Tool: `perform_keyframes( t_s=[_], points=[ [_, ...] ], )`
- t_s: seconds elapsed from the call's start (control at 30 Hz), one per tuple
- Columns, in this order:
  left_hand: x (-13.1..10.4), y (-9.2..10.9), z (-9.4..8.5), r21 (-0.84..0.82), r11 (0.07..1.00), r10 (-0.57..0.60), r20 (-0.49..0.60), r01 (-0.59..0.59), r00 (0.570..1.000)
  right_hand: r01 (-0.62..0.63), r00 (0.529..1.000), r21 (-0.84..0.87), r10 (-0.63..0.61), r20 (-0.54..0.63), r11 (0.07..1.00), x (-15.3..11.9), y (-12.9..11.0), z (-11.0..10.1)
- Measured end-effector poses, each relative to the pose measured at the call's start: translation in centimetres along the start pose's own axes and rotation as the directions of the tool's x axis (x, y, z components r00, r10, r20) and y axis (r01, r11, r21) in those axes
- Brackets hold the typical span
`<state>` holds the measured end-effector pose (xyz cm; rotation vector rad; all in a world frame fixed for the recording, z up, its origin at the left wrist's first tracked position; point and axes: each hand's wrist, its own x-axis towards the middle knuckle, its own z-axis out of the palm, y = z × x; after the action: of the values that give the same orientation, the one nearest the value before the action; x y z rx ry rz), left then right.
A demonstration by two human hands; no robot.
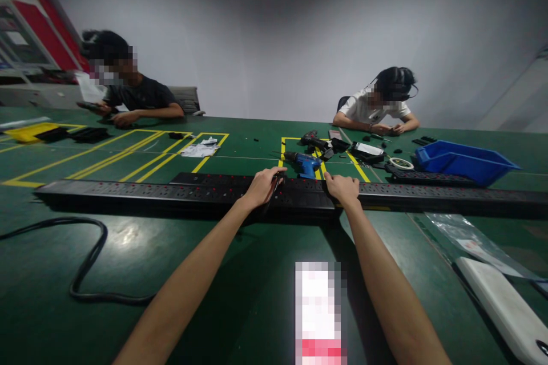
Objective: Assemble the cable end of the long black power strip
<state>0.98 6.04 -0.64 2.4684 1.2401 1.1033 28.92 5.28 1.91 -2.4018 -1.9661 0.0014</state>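
Note:
A long black power strip (141, 193) with rows of sockets and small red marks lies across the table in front of me. Behind it and off to the right stretches another black power strip (432, 193). My left hand (260, 188) rests over the front strip, its fingers closed around a small dark object with a shiny edge, too unclear to name. At the strip's right end, my right hand (345, 188) has its fingers curled on the black strip; the fingertips are partly hidden.
Beyond the strips lie a blue cordless drill (305, 163), a second drill (315, 140), a tape roll (401, 163) and a blue bin (466, 161). A black cable (100, 245) curls at left. At right are a plastic bag (471, 239) and white case (500, 302). Two people sit opposite.

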Motion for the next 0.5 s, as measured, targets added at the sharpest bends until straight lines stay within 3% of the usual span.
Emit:
perform_keyframes(
  t_s=[0.33,0.5],
  points=[
    [0.02,0.29,-0.08,0.022,1.000,-0.020,-0.012,0.020,1.000,-0.004,1.000,-0.001,0.004,0.007,1.000,0.25,0.13,0.19],
    [-0.06,0.62,-0.44,0.005,1.000,-0.010,0.039,0.010,0.999,-0.006,1.000,0.023,0.007,-0.012,1.000,0.72,0.28,0.65]
  ],
)
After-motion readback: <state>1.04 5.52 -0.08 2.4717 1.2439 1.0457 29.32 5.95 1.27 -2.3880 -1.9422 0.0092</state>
